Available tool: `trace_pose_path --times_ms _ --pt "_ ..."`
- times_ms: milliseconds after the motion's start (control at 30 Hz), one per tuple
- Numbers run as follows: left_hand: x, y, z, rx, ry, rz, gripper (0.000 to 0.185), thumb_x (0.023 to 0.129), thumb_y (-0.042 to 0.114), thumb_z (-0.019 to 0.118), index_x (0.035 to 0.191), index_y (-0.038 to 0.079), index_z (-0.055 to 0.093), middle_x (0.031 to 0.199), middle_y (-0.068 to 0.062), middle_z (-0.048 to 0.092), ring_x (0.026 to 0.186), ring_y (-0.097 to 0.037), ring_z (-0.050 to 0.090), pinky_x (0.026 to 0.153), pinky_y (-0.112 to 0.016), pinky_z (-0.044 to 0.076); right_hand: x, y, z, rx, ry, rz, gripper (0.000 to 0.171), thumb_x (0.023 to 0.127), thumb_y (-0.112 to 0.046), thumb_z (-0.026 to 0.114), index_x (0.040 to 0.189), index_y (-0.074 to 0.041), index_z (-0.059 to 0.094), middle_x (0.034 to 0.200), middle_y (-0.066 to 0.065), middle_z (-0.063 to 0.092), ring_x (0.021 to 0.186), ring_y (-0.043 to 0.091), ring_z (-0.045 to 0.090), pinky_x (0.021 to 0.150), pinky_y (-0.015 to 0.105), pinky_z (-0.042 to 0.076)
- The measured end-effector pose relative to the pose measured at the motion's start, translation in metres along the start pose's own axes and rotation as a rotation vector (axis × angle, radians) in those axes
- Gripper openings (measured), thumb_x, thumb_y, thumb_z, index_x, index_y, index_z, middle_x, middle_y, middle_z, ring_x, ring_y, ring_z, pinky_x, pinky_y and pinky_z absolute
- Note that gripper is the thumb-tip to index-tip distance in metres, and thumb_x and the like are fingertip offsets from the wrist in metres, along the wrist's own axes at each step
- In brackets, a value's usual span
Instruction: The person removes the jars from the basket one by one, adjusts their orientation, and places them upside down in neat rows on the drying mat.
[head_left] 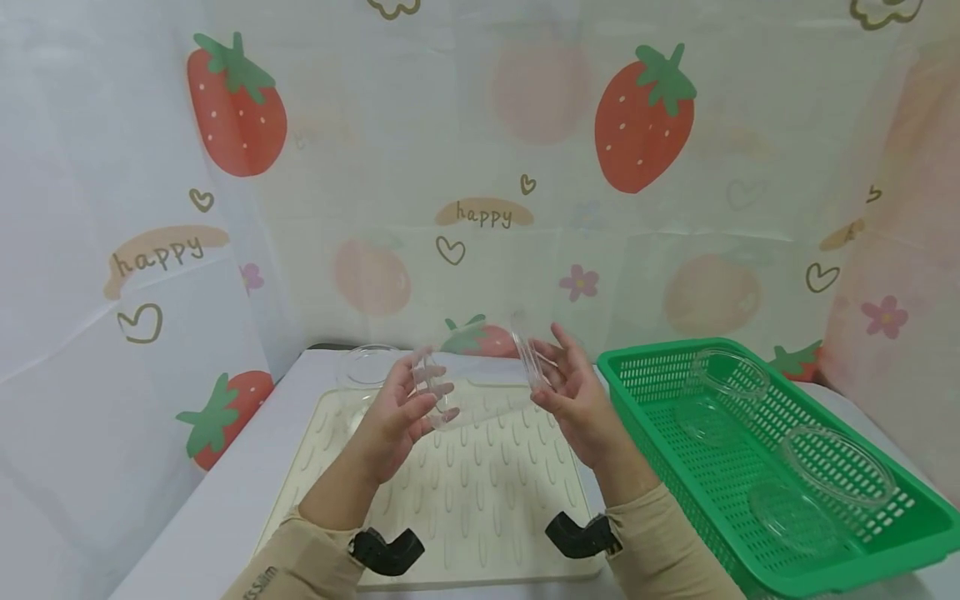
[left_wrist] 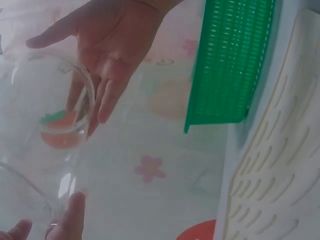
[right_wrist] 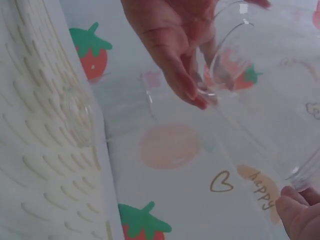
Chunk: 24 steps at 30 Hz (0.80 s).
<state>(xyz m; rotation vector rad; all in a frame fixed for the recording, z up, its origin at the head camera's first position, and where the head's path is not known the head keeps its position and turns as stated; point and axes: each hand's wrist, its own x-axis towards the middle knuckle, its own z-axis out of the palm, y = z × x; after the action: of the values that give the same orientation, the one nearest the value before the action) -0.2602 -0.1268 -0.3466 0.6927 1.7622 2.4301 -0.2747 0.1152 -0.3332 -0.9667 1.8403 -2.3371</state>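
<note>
A clear round container lies sideways in the air between both hands. Its smaller end is in my left hand, whose fingers show through the transparent wall. At the wider rim, my right hand holds with thumb and fingertips, the index finger standing apart. In the left wrist view, the right hand turns its palm toward the camera beside the rim. The left hand appears at the top of the right wrist view, around the narrow end. Glare and transparency blur the container's outline.
Beneath the hands is a cream ridged mat on a white table. Another clear container stands at its back left corner. The green basket on the right holds clear containers. Strawberry-print cloth hangs behind.
</note>
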Motion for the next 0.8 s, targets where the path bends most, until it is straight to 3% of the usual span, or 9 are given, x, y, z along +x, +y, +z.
trace_pose_path --times_ms 167,267,500,800 --pt "0.0 0.002 -0.005 0.096 0.027 -0.03 0.083 0.078 0.022 0.067 0.143 0.012 0.016 0.134 -0.016 0.026 0.12 -0.033 0.033 0.096 -0.047 0.04 0.003 -0.01 -0.003 -0.109 0.015 -0.004 0.1 0.077 -0.021 0.074 0.146 -0.008 0.004 0.147 0.018 0.017 0.137 0.029 0.015 0.11 0.035 0.016" --pt "0.0 0.001 -0.007 0.188 0.04 -0.07 0.081 0.078 0.02 0.065 0.143 0.012 0.016 0.134 -0.016 0.027 0.118 -0.03 0.036 0.096 -0.042 0.041 0.004 -0.015 -0.003 -0.15 0.019 -0.007 0.098 0.076 -0.015 0.074 0.146 -0.007 0.006 0.147 0.017 0.018 0.138 0.027 0.014 0.111 0.038 0.011" --pt "0.0 -0.002 -0.005 0.456 0.09 -0.168 0.074 0.08 0.02 0.067 0.141 0.016 0.025 0.134 -0.014 0.033 0.121 -0.032 0.037 0.09 -0.042 0.044 0.007 -0.02 -0.003 -0.284 -0.019 0.002 0.092 0.077 -0.007 0.072 0.146 -0.007 0.012 0.146 0.014 0.024 0.137 0.023 0.02 0.111 0.035 0.016" --pt "0.0 -0.007 -0.004 0.692 0.12 -0.197 0.08 0.074 0.032 0.074 0.14 0.021 0.03 0.134 -0.011 0.038 0.12 -0.028 0.042 0.084 -0.043 0.048 0.01 -0.013 0.0 -0.602 -0.072 0.082 0.086 0.077 -0.019 0.074 0.145 -0.008 0.021 0.144 0.008 0.034 0.135 0.02 0.025 0.11 0.04 0.019"
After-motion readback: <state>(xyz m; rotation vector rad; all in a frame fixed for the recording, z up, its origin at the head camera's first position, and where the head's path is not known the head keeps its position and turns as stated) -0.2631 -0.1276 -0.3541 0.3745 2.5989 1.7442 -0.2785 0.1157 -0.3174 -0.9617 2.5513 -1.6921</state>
